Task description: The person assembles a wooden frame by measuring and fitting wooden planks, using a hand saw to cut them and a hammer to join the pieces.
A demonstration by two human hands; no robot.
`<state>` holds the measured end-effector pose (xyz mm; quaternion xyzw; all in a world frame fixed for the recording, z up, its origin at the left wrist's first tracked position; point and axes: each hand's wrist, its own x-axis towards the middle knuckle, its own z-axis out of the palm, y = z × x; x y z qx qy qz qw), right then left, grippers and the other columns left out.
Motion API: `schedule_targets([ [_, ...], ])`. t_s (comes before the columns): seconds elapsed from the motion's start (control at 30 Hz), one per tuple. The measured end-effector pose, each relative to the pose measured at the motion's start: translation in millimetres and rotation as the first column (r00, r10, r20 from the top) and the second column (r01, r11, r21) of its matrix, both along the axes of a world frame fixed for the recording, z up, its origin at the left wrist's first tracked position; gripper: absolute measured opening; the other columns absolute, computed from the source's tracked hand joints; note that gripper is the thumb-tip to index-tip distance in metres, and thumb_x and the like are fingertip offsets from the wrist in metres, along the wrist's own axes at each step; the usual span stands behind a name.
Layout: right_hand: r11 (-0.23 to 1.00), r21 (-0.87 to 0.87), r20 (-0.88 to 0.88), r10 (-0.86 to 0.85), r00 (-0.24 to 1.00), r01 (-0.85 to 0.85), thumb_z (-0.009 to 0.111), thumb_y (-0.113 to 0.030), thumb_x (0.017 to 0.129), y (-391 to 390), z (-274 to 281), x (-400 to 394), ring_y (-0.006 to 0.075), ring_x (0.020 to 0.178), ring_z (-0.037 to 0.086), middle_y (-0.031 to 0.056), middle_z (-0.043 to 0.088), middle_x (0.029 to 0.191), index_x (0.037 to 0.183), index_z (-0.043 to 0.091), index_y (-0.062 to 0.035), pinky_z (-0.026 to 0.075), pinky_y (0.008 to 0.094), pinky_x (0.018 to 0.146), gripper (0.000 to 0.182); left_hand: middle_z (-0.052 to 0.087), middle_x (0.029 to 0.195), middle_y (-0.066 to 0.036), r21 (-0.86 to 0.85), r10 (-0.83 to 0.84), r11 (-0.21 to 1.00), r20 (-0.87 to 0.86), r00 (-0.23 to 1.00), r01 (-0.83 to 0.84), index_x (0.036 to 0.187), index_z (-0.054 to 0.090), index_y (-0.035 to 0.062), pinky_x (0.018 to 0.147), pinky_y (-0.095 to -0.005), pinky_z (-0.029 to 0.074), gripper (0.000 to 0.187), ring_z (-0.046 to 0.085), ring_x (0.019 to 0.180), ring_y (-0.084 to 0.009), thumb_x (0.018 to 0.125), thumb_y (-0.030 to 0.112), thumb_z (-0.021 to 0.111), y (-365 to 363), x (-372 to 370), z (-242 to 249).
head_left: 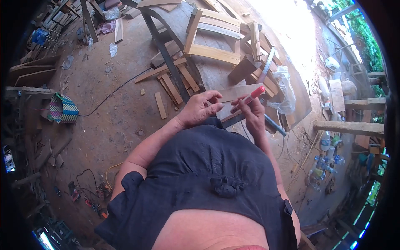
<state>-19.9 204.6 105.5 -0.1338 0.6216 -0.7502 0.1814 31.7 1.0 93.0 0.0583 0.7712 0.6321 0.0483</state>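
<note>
My right hand [252, 113] is closed on a marker [255, 94] with a red cap, held at a slant between thumb and fingers. My left hand [199, 109] is just to its left, its fingers curved and apart, with nothing visible between them. A flat wooden board [233, 93] lies just beyond both hands, partly hidden by them. Farther off, a wooden frame with curved slats [216, 25] rests on the work surface. Right of it stand wooden pieces [245, 68] and a long metal blade-like strip [267, 66].
Wooden strips [170, 88] are piled by a dark metal frame [160, 46] on the left. A clear plastic bag [285, 93] hangs at the right. A woven basket [62, 109], power tools with cords [95, 206] and plastic bottles [326, 141] are on the floor.
</note>
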Motion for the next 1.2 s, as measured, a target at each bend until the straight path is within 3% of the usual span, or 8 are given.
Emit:
schedule_targets([
  [0.2,0.863,0.368,0.077,0.343,0.936,-0.347,0.058,-0.021,0.091,-7,18,7,0.0053,0.07,0.049,-0.0009,0.058,0.077,0.108,0.06,-0.0004,0.04,0.022,0.06,0.027,0.058,0.084,0.0,0.587,-0.013,0.804,0.176,0.984,-0.094,0.117,0.055,0.0026,0.07,-0.0197,0.046,0.033,0.053,0.074,-0.0045,0.09,0.02,0.06,1,2,13],
  [0.4,0.839,0.345,0.272,0.339,0.9,-0.421,0.057,-0.024,0.091,-14,10,16,0.0053,0.064,0.044,-0.0045,0.051,0.071,0.107,0.061,-0.0004,0.037,0.0223,0.056,0.028,0.059,0.074,0.001,0.639,0.068,0.734,0.269,0.961,-0.231,0.098,0.062,0.0034,0.058,-0.0175,0.044,0.018,0.054,0.064,-0.0041,0.091,0.02,0.057,-3,14,-10],
  [0.5,0.798,0.495,0.127,0.323,0.938,-0.342,0.059,-0.023,0.089,-8,-4,18,0.0049,0.061,0.045,-0.0041,0.051,0.069,0.098,0.061,-0.0001,0.037,0.0231,0.053,0.025,0.058,0.067,0.001,0.623,0.278,0.7,0.211,0.937,-0.348,0.09,0.062,0.0054,0.052,-0.0185,0.043,0.017,0.053,0.058,-0.0064,0.092,0.02,0.056,-2,11,-26],
  [0.6,0.797,0.562,0.018,0.256,0.967,-0.221,0.061,-0.02,0.087,26,-23,15,0.0045,0.062,0.047,-0.0033,0.053,0.07,0.094,0.06,0.0002,0.038,0.0231,0.052,0.022,0.053,0.06,0.001,0.751,0.509,0.361,0.338,0.792,-0.553,0.084,0.062,0.0082,0.048,-0.0229,0.043,0.019,0.053,0.054,-0.011,0.092,0.024,0.055,-57,-7,-38],
  [0.73,0.972,0.2,-0.046,-0.116,0.992,0.123,0.066,-0.004,0.079,72,-34,-17,0.0023,0.064,0.047,-0.0048,0.054,0.073,0.086,0.06,-0.003,0.037,0.0188,0.054,0.009,0.056,0.066,0.0,0.598,0.408,0.434,0.536,0.739,-0.674,0.083,0.058,0.0098,0.051,-0.0265,0.048,0.016,0.059,0.059,-0.014,0.089,0.025,0.056,-77,8,-37],
  [0.93,0.833,0.354,0.014,-0.46,0.888,0.426,0.067,-0.008,0.078,91,-83,-68,0.0059,0.067,0.049,-0.0027,0.054,0.075,0.084,0.063,-0.0022,0.04,0.0215,0.061,0.009,0.056,0.067,0.0,0.489,0.128,0.541,0.757,0.641,-0.684,0.091,0.055,0.0109,0.052,-0.0307,0.052,0.01,0.059,0.058,-0.0151,0.088,0.02,0.056,-36,22,-83],
  [1.03,0.649,0.504,-0.304,-0.484,0.82,0.57,0.066,-0.01,0.079,91,-118,-80,0.014,0.078,0.052,0.0021,0.056,0.079,0.1,0.066,-0.0024,0.044,0.0299,0.071,0.022,0.054,0.065,0.001,0.416,0.084,0.662,0.785,0.614,-0.624,0.093,0.055,0.0104,0.049,-0.0267,0.05,0.015,0.056,0.054,-0.0119,0.086,0.022,0.061,-26,19,-94],
  [1.2,0.727,0.42,-0.191,-0.514,0.836,0.543,0.064,-0.007,0.079,86,-125,-85,0.0059,0.064,0.051,-0.0004,0.06,0.084,0.108,0.063,-0.0014,0.041,0.0214,0.055,0.03,0.048,0.061,0.004,0.386,0.077,0.745,0.76,0.645,-0.544,0.086,0.053,0.0117,0.044,-0.021,0.047,0.017,0.052,0.05,-0.0067,0.084,0.021,0.067,-11,13,-83],
])
